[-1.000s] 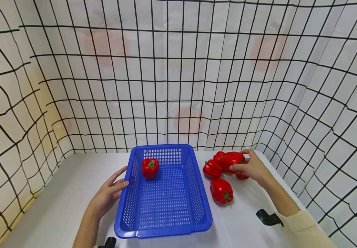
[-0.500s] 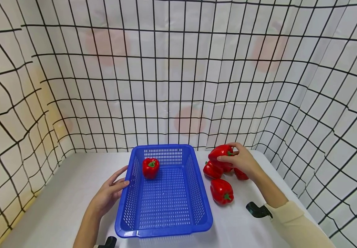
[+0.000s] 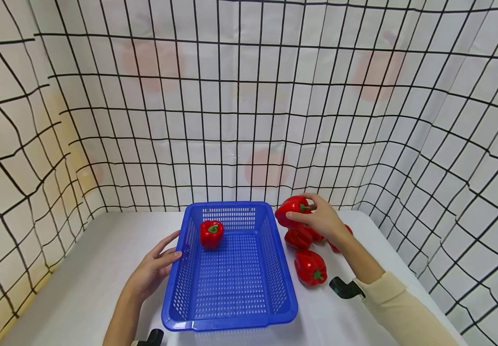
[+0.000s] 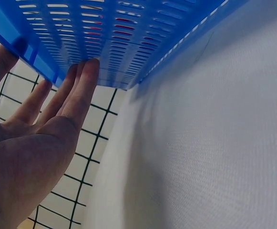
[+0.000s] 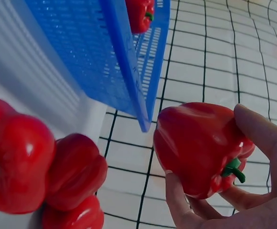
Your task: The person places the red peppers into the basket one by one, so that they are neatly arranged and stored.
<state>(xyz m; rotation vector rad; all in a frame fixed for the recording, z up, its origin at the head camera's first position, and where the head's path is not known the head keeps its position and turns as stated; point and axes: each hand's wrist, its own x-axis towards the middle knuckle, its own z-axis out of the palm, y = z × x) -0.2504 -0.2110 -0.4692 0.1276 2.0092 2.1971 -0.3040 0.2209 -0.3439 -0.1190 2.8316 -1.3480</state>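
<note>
Right hand (image 3: 324, 221) reaches forward, thumb and fingers pinching red pepper (image 3: 289, 212) near right rim of blue basket (image 3: 231, 278); pepper further left than earlier. Left hand (image 3: 150, 270) unmoved, fingers spread against basket.

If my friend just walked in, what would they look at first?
Probably the big blue basket in the middle, with a single red pepper inside near its far left corner. Next, the shiny red pepper in the person's right hand, beside the basket's right edge, with more peppers lying nearby.
</note>
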